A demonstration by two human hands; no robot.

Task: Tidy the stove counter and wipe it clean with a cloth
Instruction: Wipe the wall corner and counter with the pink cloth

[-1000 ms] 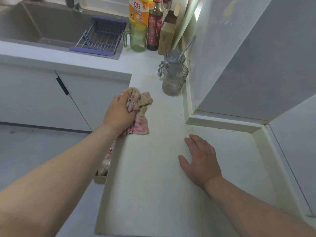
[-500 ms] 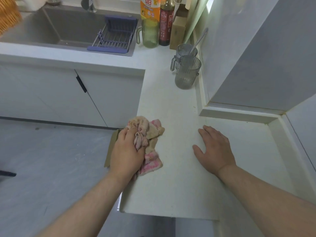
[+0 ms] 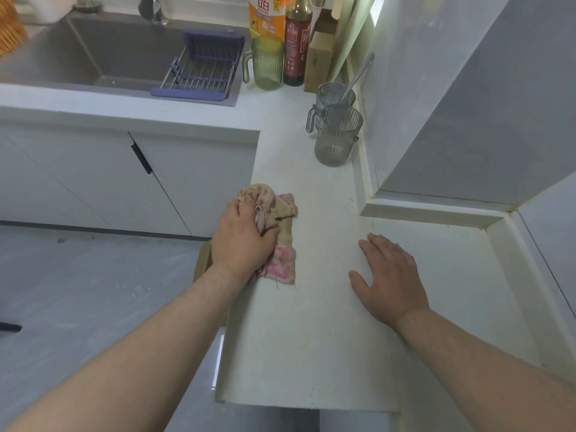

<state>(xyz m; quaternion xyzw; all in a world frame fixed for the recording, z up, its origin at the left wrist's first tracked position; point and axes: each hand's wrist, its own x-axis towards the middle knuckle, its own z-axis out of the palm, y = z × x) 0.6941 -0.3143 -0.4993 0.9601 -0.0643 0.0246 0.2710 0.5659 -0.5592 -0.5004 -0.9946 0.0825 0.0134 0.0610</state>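
Note:
My left hand (image 3: 241, 236) is closed on a crumpled pink and beige cloth (image 3: 279, 232), pressing it onto the white counter (image 3: 311, 338) near its left edge. The cloth's pink end spreads flat below my fingers. My right hand (image 3: 391, 280) lies flat on the counter to the right of the cloth, palm down, fingers slightly apart, holding nothing.
Two clear ribbed jugs (image 3: 336, 135) stand by the wall further along the counter, one holding a spoon. A green jug (image 3: 266, 63), a yellow bottle (image 3: 268, 18), a dark bottle (image 3: 297, 42) and a box stand in the far corner. A sink (image 3: 124, 48) with a blue rack (image 3: 202, 67) lies far left.
My left hand has drawn the cloth back along the counter's left edge towards me, then held about level. My right hand has stayed flat on the counter.

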